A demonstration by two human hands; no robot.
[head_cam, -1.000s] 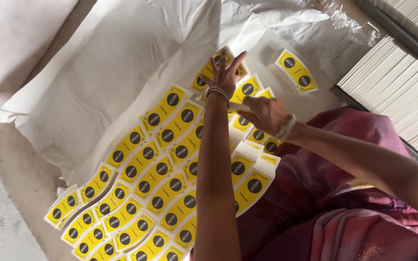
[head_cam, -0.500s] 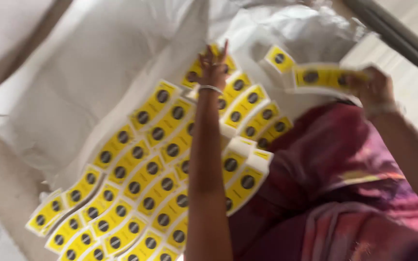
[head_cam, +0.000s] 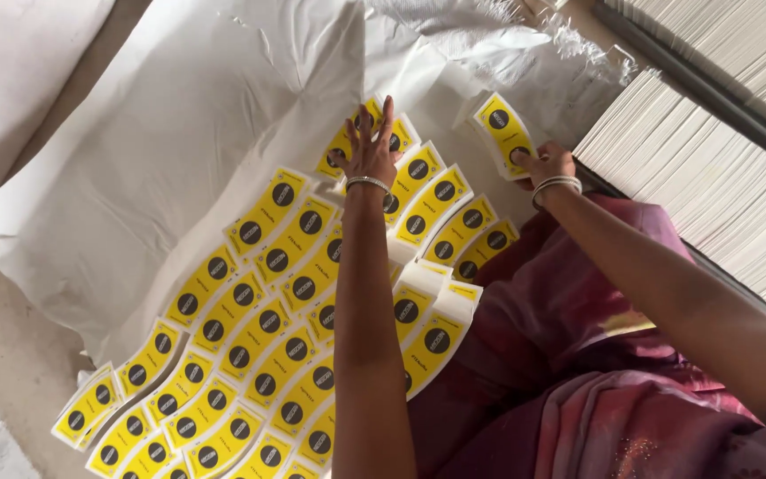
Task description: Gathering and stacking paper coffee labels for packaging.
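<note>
Laying out: curved yellow cards (head_cam: 285, 266) with black round marks lie in overlapping rows on a white sheet (head_cam: 135, 177).
Left hand: the left hand (head_cam: 370, 151) rests flat on the far end of the rows, fingers spread, pressing a card rather than pinching it.
Right hand: the right hand (head_cam: 547, 164) pinches a small stack of cards (head_cam: 503, 129) by its near end, thumb on top, held above the sheet and apart from the rows.
Where the cards are: most on the sheet, running from the near left corner to the far middle; a few lie against the pink skirt (head_cam: 578, 337).
Beside: tall stacks of white paper (head_cam: 711, 177) stand at the right.
Doing it well: probably keep the flat hand steady on the last card, so the row does not slide, and match each overlap to its neighbours.
</note>
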